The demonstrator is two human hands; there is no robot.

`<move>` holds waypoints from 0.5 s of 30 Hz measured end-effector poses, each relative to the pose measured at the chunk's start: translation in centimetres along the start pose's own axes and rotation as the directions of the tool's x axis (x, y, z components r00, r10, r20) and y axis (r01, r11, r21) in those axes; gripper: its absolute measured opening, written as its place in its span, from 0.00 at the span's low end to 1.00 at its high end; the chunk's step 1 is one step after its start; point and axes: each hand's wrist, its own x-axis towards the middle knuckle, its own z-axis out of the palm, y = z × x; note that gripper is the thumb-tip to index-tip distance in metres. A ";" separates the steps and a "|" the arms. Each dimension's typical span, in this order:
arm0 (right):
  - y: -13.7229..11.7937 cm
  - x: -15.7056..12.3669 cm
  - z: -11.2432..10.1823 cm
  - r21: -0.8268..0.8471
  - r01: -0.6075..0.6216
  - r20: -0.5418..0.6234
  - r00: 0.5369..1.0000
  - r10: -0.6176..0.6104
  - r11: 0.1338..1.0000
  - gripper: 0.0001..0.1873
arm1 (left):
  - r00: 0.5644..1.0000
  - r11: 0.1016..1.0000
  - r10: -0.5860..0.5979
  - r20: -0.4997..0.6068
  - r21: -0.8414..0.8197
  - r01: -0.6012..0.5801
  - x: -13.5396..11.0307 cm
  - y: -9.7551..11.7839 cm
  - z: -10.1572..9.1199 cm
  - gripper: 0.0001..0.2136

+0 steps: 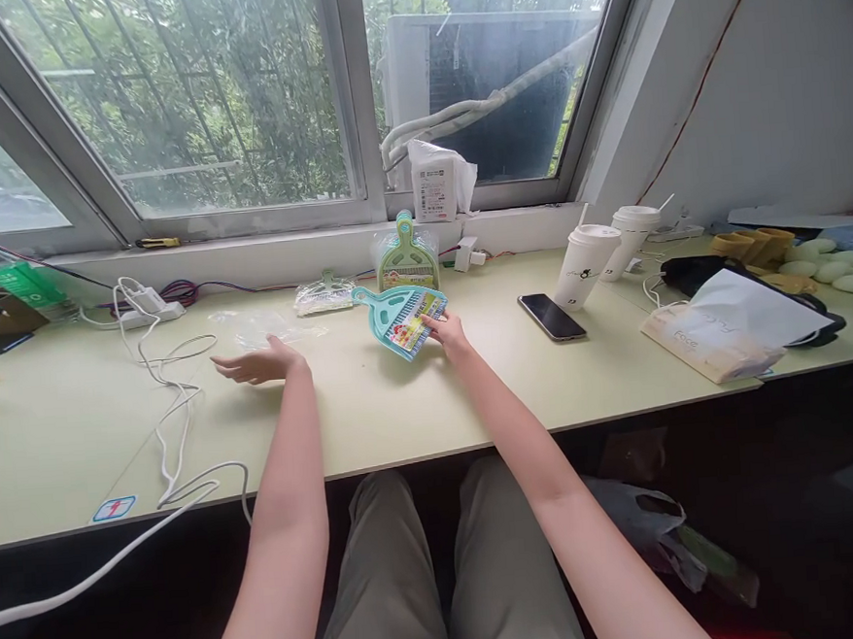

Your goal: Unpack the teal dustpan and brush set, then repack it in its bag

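My right hand (448,334) grips a small light-blue dustpan (387,320) by its wide edge, over the middle of the table. A colourful label and a row of bristles show on its front, and its handle points left. To the left, my left hand (261,364) is held palm up with fingers stretched out and nothing in it. Just behind that hand lies a clear plastic wrapper (270,326). Further back, a stack of green dustpans (405,253) leans upright against the sill. A plastic-wrapped packet (326,295) with a green handle lies beside the stack.
A phone (552,317), a white cup (589,264) and a second cup (632,237) stand to the right. Beyond them sits a paper bag (720,338). White cables (173,396) run across the table's left side to a power strip (150,314). A white packet (438,187) rests on the windowsill.
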 end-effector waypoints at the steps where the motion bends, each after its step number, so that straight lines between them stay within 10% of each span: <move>1: 0.0 0.0 0.0 0.011 0.002 -0.008 1.000 -0.002 1.000 0.17 | 0.997 0.999 0.030 -0.067 0.039 -0.027 -0.2 0.3 -0.2 0.39; 4: 0.0 0.0 0.1 0.042 0.013 -0.025 1.000 -0.011 0.999 0.17 | 0.938 0.951 0.286 -0.194 0.173 -0.255 -1.0 1.0 -0.5 0.43; 7: 0.1 0.1 0.2 0.056 0.017 -0.032 0.999 -0.016 0.998 0.17 | 0.895 0.895 0.446 0.026 0.020 -0.446 -2.5 1.2 0.6 0.33; 10: 0.3 0.3 0.4 0.042 0.002 -0.034 0.999 0.000 0.999 0.19 | 0.784 0.950 0.214 0.583 -0.311 -0.028 -5.3 0.5 3.3 0.24; 15: 0.3 0.6 0.3 -0.019 -0.046 0.005 0.999 0.046 0.999 0.20 | 0.508 0.958 0.068 0.859 -0.198 0.206 -8.9 -1.9 7.0 0.19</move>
